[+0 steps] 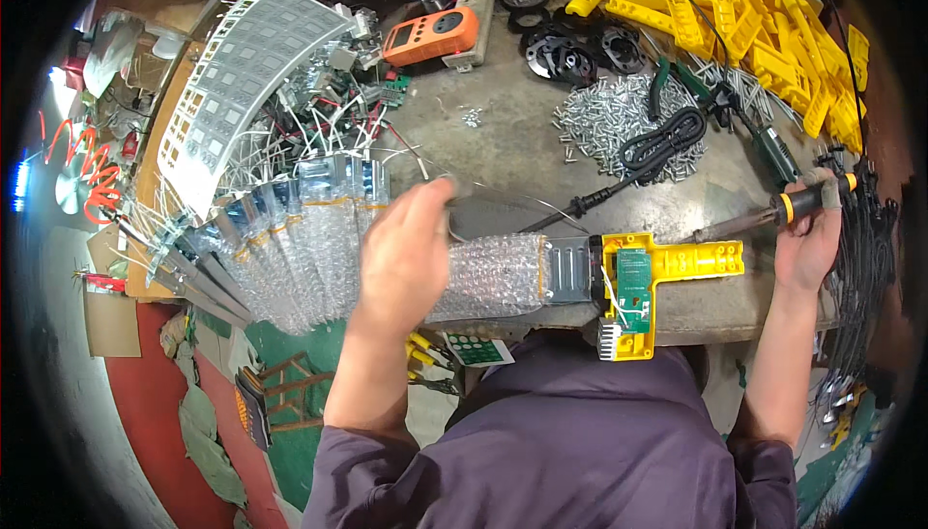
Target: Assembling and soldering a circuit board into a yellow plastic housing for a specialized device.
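Far left of frame: fan of bubble-wrapped metal parts w/ wires, white perforated panel above them at upper left. Left-centre: left hand over a bubble-wrapped piece, fingers curled together round the end of a thin solder wire that arcs right; looks like a pinch at the thumb, though the hand's a bit blurred. Just right of centre, at the table's near edge: yellow T-shaped housing lying open, green circuit board seated inside, metal plate touching its left end. Top centre: orange meter, black rings, pile of screws; upper right, heap of yellow housings. Right edge: right hand wrapped tight round the soldering iron handle, tip aimed left toward the housing, not yet on the board.

Judgement: soldering step on the board, abt to make a joint. Next move needs iron tip and wire end brought together on one pad, steady, w/o bridging neighbours or touching plastic.
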`<state>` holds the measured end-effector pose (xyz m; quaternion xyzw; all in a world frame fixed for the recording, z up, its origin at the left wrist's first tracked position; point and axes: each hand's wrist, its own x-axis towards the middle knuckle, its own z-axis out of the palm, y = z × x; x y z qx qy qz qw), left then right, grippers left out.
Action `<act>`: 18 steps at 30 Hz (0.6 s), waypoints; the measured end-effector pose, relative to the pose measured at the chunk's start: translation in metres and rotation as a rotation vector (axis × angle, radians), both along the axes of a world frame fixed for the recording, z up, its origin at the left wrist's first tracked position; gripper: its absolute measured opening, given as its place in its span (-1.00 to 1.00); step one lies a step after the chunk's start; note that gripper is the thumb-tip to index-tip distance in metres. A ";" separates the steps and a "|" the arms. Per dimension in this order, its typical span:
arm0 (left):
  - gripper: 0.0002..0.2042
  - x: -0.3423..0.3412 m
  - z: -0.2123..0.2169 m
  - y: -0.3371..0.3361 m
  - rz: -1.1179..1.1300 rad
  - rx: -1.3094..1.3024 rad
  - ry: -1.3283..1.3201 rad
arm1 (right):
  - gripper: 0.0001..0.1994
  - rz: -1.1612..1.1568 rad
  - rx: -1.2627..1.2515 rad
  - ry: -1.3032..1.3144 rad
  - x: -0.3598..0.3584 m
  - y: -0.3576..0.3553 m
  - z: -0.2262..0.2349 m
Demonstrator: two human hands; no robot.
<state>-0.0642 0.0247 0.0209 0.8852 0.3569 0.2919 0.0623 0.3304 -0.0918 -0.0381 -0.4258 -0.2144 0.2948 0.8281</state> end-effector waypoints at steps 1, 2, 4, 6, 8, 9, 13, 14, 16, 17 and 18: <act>-0.71 -0.007 0.002 -0.001 0.126 -0.037 0.090 | -0.79 0.003 0.006 -0.001 0.002 0.001 -0.001; -0.71 -0.010 0.003 -0.002 0.127 -0.032 0.088 | -0.79 0.060 0.033 -0.011 0.003 0.002 -0.004; -0.68 -0.016 0.002 -0.007 0.042 -0.112 0.167 | -0.80 0.117 0.057 -0.033 0.002 0.001 -0.004; -0.66 -0.015 0.000 -0.007 -0.001 -0.104 0.164 | -0.80 0.097 0.054 -0.021 -0.002 0.004 -0.001; -0.65 -0.015 -0.002 -0.005 -0.039 -0.094 0.164 | -0.80 0.155 0.083 -0.018 0.000 0.003 -0.002; -0.63 -0.017 -0.005 -0.001 -0.035 -0.109 0.248 | -0.80 0.146 0.074 -0.003 -0.001 0.003 -0.002; -0.64 -0.018 -0.011 0.004 -0.019 -0.121 0.353 | -0.79 0.101 0.046 0.019 -0.005 0.002 0.002; -0.64 -0.018 -0.010 0.004 -0.021 -0.117 0.351 | -0.79 0.045 0.014 0.033 -0.007 0.004 0.003; -0.66 -0.018 -0.009 0.003 -0.020 -0.069 0.313 | -0.78 0.109 0.049 0.001 -0.002 0.002 0.001; -0.66 -0.016 -0.009 0.002 -0.023 -0.068 0.311 | -0.79 0.096 0.043 0.006 -0.004 0.003 0.003; -0.66 -0.014 -0.008 -0.001 -0.019 -0.066 0.196 | -0.79 0.085 0.038 0.012 -0.006 0.004 0.007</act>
